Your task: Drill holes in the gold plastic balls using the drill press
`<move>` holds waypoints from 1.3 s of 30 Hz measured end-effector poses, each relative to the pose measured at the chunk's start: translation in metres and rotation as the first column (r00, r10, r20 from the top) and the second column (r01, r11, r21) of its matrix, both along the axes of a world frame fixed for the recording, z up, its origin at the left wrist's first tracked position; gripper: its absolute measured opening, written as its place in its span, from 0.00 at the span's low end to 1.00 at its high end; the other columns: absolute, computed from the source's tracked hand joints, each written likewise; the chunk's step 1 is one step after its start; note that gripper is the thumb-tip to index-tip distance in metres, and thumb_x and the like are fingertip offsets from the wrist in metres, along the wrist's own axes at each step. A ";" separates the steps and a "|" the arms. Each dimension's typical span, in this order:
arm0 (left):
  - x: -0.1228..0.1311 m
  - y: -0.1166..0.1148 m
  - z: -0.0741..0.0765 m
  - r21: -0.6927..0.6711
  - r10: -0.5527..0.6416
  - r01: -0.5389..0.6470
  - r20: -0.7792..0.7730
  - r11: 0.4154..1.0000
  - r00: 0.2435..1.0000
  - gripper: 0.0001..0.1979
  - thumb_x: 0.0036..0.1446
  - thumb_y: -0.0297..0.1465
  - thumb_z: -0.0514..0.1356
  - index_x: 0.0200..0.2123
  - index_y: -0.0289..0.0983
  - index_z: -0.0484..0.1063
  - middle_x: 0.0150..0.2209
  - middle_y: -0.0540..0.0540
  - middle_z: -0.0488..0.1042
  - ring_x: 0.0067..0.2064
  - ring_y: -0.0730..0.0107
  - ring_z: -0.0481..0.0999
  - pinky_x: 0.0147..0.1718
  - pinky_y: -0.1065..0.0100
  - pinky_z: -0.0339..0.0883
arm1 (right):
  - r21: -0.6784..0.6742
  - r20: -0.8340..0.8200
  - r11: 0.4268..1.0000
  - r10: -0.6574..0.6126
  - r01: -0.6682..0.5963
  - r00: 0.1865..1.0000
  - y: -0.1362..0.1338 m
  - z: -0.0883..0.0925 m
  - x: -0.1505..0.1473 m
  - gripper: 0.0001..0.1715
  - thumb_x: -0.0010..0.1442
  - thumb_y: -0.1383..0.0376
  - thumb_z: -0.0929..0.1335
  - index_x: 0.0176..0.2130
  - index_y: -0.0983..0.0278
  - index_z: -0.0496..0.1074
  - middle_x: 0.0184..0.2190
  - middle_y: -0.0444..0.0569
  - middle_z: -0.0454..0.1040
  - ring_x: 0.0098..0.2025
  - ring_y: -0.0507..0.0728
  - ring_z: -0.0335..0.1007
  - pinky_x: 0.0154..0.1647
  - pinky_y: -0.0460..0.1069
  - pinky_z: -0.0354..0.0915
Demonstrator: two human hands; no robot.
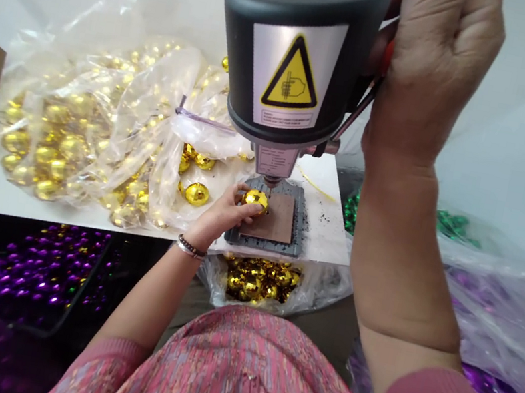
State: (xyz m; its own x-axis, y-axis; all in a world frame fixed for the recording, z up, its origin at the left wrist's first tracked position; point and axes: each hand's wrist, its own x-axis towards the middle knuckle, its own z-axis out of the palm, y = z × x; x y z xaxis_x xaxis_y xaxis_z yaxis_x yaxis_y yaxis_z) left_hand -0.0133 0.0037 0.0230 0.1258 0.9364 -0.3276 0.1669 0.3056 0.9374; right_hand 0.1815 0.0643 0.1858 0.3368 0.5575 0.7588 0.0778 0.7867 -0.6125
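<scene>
My left hand (223,213) pinches a faceted gold plastic ball (256,199) on the brown board of the grey drill table (284,244), directly under the bit of the black bench drill (294,60). My right hand (431,70) is closed around the drill's red-handled lever (386,59). Clear bags of gold balls (96,126) lie left.

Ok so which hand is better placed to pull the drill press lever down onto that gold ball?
Probably the right hand: it grips the lever beside the drill press. The left hand steadies the gold ball under the bit.
</scene>
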 end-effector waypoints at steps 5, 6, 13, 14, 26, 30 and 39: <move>0.004 0.004 -0.009 0.115 -0.018 0.036 -0.153 0.993 0.988 0.25 0.49 0.32 0.70 0.49 0.37 0.67 0.37 0.50 0.77 0.29 0.75 0.74 0.29 0.72 0.66 | -0.027 -0.003 1.000 -0.001 0.001 1.000 -0.003 0.000 -0.002 0.17 0.67 0.71 0.59 0.26 0.60 0.57 0.14 0.31 0.58 0.17 0.41 0.58 0.22 0.40 0.54; 0.004 0.004 -0.010 0.163 -0.025 0.061 -0.211 0.985 0.977 0.25 0.48 0.32 0.70 0.49 0.37 0.69 0.39 0.49 0.78 0.33 0.72 0.76 0.33 0.70 0.69 | -0.034 -0.010 0.999 0.001 -0.001 1.000 -0.004 0.001 -0.002 0.17 0.67 0.71 0.59 0.26 0.60 0.57 0.15 0.31 0.58 0.17 0.40 0.57 0.22 0.39 0.54; 0.013 0.001 -0.010 0.298 -0.071 0.268 -0.537 0.916 0.840 0.31 0.49 0.31 0.70 0.58 0.36 0.73 0.49 0.44 0.80 0.45 0.61 0.79 0.49 0.61 0.73 | -0.077 -0.022 0.997 0.019 -0.021 1.000 -0.009 0.003 -0.004 0.18 0.67 0.71 0.59 0.26 0.60 0.57 0.16 0.31 0.59 0.17 0.40 0.57 0.21 0.39 0.54; 0.014 0.001 -0.012 0.324 -0.079 0.301 -0.553 0.897 0.830 0.31 0.49 0.30 0.70 0.58 0.36 0.73 0.51 0.43 0.80 0.48 0.60 0.79 0.51 0.61 0.72 | -0.079 -0.025 0.997 0.020 -0.022 0.999 -0.010 0.003 -0.003 0.17 0.67 0.71 0.59 0.26 0.59 0.57 0.16 0.31 0.59 0.18 0.40 0.57 0.21 0.39 0.54; 0.011 0.002 -0.025 0.344 -0.125 0.314 -0.474 0.885 0.872 0.30 0.50 0.31 0.70 0.58 0.39 0.74 0.51 0.45 0.81 0.50 0.55 0.80 0.54 0.58 0.71 | 0.077 0.045 0.993 0.087 -0.090 0.995 -0.054 -0.017 -0.001 0.11 0.68 0.67 0.63 0.35 0.62 0.72 0.26 0.36 0.65 0.24 0.37 0.63 0.26 0.36 0.58; 0.011 0.003 -0.027 0.347 -0.129 0.307 -0.451 0.886 0.883 0.31 0.49 0.32 0.70 0.59 0.39 0.74 0.53 0.44 0.80 0.53 0.53 0.79 0.56 0.56 0.70 | 0.038 0.077 0.985 0.164 -0.168 0.983 -0.077 -0.036 -0.001 0.08 0.66 0.64 0.67 0.42 0.56 0.77 0.29 0.36 0.68 0.24 0.40 0.65 0.23 0.39 0.61; 0.013 0.001 -0.021 0.340 -0.158 0.327 -0.440 0.882 0.884 0.26 0.51 0.30 0.69 0.55 0.38 0.75 0.48 0.43 0.81 0.49 0.52 0.79 0.52 0.56 0.71 | -0.023 0.097 0.998 0.066 -0.064 0.993 -0.093 -0.073 -0.006 0.09 0.67 0.55 0.67 0.42 0.52 0.77 0.19 0.37 0.64 0.20 0.44 0.59 0.21 0.43 0.58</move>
State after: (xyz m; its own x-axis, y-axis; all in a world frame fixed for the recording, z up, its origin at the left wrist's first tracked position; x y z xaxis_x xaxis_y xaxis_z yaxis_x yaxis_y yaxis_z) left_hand -0.0008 0.0047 0.0019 0.3077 0.9514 -0.0094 0.5607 -0.1734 0.8096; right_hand 0.1758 -0.0289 0.1132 0.2239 0.5908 0.7751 0.0868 0.7800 -0.6197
